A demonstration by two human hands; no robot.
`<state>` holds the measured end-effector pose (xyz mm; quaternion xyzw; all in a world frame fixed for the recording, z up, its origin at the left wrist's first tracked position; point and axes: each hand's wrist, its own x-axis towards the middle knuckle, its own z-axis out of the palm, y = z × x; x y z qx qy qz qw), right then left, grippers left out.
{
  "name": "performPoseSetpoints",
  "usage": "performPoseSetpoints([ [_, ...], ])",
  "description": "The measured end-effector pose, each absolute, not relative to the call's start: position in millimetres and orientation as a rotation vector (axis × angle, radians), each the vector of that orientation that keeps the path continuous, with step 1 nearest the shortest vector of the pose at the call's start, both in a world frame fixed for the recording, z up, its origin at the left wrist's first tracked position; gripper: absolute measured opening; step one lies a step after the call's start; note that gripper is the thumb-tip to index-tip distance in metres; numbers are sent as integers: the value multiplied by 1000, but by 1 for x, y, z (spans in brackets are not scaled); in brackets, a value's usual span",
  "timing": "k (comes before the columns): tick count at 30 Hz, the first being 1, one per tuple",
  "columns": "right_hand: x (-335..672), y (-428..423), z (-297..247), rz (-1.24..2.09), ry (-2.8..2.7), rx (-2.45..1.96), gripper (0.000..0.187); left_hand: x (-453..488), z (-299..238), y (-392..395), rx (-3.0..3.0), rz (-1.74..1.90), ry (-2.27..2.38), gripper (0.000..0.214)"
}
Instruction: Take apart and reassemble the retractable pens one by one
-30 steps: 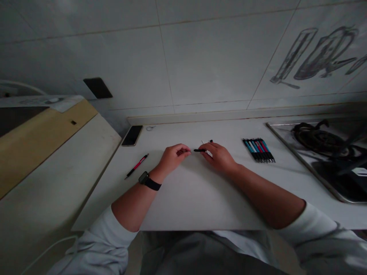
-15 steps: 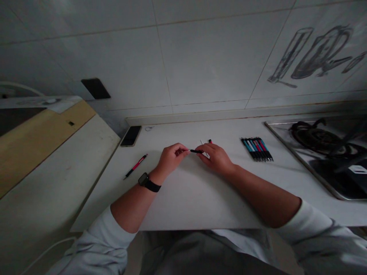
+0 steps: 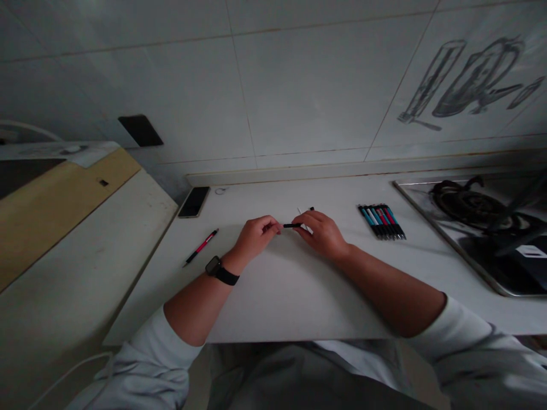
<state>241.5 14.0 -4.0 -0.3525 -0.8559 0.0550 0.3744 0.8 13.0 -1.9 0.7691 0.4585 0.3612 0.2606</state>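
Note:
Over the middle of the counter my two hands meet at a short black pen barrel [image 3: 292,225]. My right hand [image 3: 321,234] is closed in a pinch round its right end. At the barrel's left end, my left hand [image 3: 256,234] pinches the pen's tip end, a small part mostly covered by the fingertips. Behind my right hand lie a thin white stick-like part [image 3: 300,211] and a small black-ended pen part [image 3: 311,208], both partly hidden. A red and black pen [image 3: 201,247] lies left of my left wrist.
Several pens [image 3: 382,221] in blue, white and red lie in a row to the right. A phone [image 3: 194,202] and a small ring [image 3: 220,191] are at the back left. A gas stove [image 3: 474,228] borders the right side, a cabinet [image 3: 106,228] the left.
The thin bright piece between my left fingers and the black barrel no longer shows; the fingers are closer to the barrel. My right hand covers more of the red part behind it.

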Motion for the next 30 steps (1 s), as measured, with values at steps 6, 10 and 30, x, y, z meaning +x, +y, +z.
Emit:
performPoseSetpoints([
  [6,241,14,-2,124,-2208,-944,25,2,-3,14,2073,1051,1252,13],
  [10,241,14,-4,167,-2235,-1013,29,2,-5,15,2081,1092,1282,11],
  [30,242,13,-2,192,-2268,-988,20,0,-3,16,2098,1125,1285,8],
])
